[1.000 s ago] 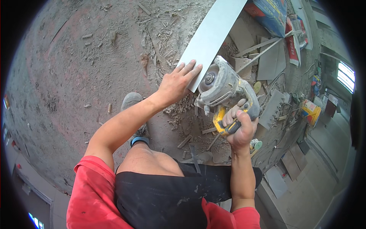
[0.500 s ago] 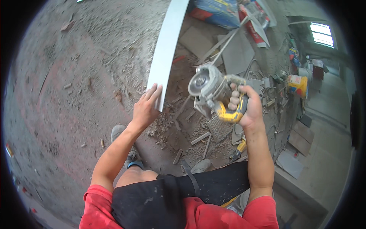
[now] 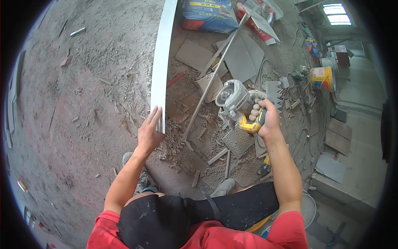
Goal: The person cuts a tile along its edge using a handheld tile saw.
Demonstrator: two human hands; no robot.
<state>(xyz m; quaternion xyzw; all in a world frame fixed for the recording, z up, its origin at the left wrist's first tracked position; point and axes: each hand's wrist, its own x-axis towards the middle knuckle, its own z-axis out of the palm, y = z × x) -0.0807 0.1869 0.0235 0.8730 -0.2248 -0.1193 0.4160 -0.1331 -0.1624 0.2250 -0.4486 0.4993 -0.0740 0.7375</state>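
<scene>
My left hand (image 3: 150, 132) holds the near end of a long, narrow white strip (image 3: 161, 68). Its fingers lie over the top face; the thumb is hidden. The strip runs far forward, past the upper edge of the view. To the right, my right hand (image 3: 267, 118) is closed around the yellow-and-black handle of a handheld circular saw (image 3: 234, 100). A grey, dust-caked guard surrounds its round blade, which faces left. The saw is held in the air, apart from the strip.
Dusty ground bears tile pieces (image 3: 244, 56), a thin long batten (image 3: 215, 74) and offcuts. Bags (image 3: 209, 16) lie at the far side. A yellow bucket (image 3: 322, 79) stands at right; another yellow-and-black tool (image 3: 264, 165) lies near my right forearm. My shoe (image 3: 224, 187) is among the debris.
The strip now points more straight ahead and sits farther left in view. The saw is a little lower and farther from the strip. The whole view has shifted; both grips stay the same.
</scene>
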